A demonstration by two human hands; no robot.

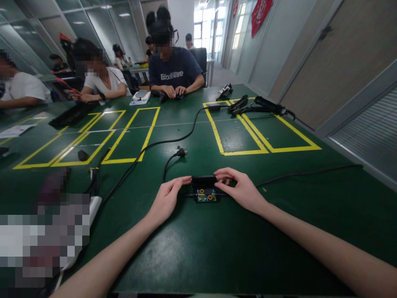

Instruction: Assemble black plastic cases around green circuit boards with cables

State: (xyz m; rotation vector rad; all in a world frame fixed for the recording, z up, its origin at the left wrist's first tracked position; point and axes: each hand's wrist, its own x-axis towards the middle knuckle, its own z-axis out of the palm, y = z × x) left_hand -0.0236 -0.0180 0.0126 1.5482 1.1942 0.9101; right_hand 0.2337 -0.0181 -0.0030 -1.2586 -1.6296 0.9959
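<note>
Near the middle of the table lies a small power adapter with its black case opened, showing a green circuit board [206,195] with two copper-wound coils. Just behind the board, the black case cover [204,181] stands tilted up between my hands. My left hand [167,194] has its fingers pressed together, the tips at the cover's left end. On the right end, the thumb and fingers of my right hand [240,188] pinch the cover. Black cords run from both sides of the case. A black power plug [181,152] rests on the table behind my left hand.
The green table [198,256] carries yellow tape rectangles. A long black cord with an inline adapter [214,107] crosses it. Black tools or straps [263,104] lie at the far right. A person [175,70] works across the table; others sit left. Part of the lower left is pixelated.
</note>
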